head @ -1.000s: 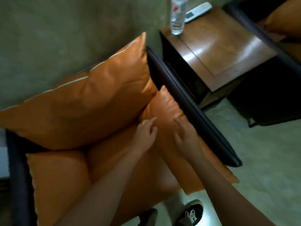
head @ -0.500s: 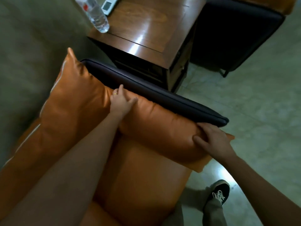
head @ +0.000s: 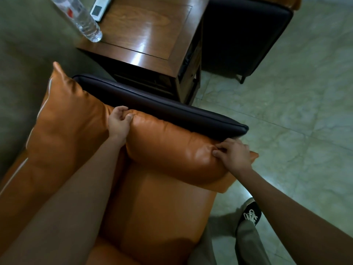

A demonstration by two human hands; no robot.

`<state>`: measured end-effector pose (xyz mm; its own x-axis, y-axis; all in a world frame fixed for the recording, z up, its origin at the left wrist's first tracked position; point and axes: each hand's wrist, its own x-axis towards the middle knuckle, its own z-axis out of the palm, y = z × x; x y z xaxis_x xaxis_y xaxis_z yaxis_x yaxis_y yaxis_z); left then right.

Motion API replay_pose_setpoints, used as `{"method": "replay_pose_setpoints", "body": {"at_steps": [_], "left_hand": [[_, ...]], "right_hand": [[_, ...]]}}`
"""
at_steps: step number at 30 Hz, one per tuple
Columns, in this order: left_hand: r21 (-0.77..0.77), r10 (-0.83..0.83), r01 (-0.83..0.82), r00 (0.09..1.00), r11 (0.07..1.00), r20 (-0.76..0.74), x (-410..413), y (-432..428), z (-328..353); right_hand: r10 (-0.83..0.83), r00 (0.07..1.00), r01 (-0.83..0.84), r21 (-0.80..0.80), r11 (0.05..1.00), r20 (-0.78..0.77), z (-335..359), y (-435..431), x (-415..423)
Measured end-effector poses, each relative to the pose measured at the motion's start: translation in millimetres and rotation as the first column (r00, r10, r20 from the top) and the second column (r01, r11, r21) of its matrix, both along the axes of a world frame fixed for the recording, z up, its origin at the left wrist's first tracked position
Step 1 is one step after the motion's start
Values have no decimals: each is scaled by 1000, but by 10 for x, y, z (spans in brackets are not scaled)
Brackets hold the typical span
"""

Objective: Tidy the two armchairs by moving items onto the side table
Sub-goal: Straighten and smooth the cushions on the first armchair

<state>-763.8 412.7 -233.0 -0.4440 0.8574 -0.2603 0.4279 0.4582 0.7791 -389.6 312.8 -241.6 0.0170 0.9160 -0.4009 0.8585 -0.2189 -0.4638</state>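
An orange side cushion (head: 172,148) is gripped at both ends, wedged along the inside of the dark armrest (head: 162,108) of the near armchair (head: 152,207). The left hand (head: 119,123) is closed on the cushion's far end, thumb and fingers pinched into the leather right where it meets the large back cushion (head: 63,121). The right hand (head: 234,155) is clamped on the near end, fingers dug into the leather just below the armrest's front tip, so that a dimple is pressed into the surface. The two hands are held well apart, one at each end of the cushion.

The cushion is seen resting on the orange seat, touching the armrest along its length, with its near corner jutting past the front of the chair. Beyond the armrest the wooden desk (head: 152,39) is found, and on it a clear water bottle (head: 84,22) lies tilted at the far left corner, with a white remote (head: 99,8) just beside it. The second armchair (head: 242,35) is glimpsed on the far side of the desk, dark-sided. A black sneaker (head: 251,215) is planted on the pale tiled floor (head: 296,92).
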Motion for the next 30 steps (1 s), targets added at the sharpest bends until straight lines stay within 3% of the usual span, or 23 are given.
{"method": "replay_pose_setpoints", "body": {"at_steps": [5, 10, 12, 16, 19, 22, 24, 26, 27, 30], "left_hand": [[10, 2, -2, 997, 1000, 80, -77, -10, 149], [68, 19, -31, 984, 997, 180, -152, 3, 283], [70, 5, -19, 982, 997, 187, -152, -14, 299], [95, -2, -9, 993, 995, 121, 13, -14, 287], [68, -111, 119, 988, 991, -105, 201, -28, 246], [-24, -381, 405, 836, 914, -394, 393, -223, 241], [-152, -595, 628, 592, 763, -543, 625, -428, 242], [-277, -747, 760, 379, 588, -546, 895, -643, 189], [-314, -782, 777, 338, 545, -524, 1001, -717, 149], [-342, -794, 766, 339, 544, -505, 1050, -723, 37]], "right_hand": [[-17, 1000, 16, 89, 996, 5, 40, -106, -47], [-67, 997, 50, 362, 931, 35, 125, -166, -22], [-77, 996, 56, 389, 919, 39, 123, -166, -45], [-98, 995, 90, 274, 957, 16, 45, -153, -126], [-104, 994, 105, 208, 972, -20, -20, -112, -77], [7, 998, 8, 223, 975, -70, -32, -164, 31], [97, 995, -93, 231, 969, -6, -47, -240, 115], [108, 989, -127, 220, 967, 98, -84, -303, 216], [75, 987, -104, 211, 972, 140, -102, -314, 270], [-11, 985, -25, 201, 979, 173, -177, -348, 418]]}}
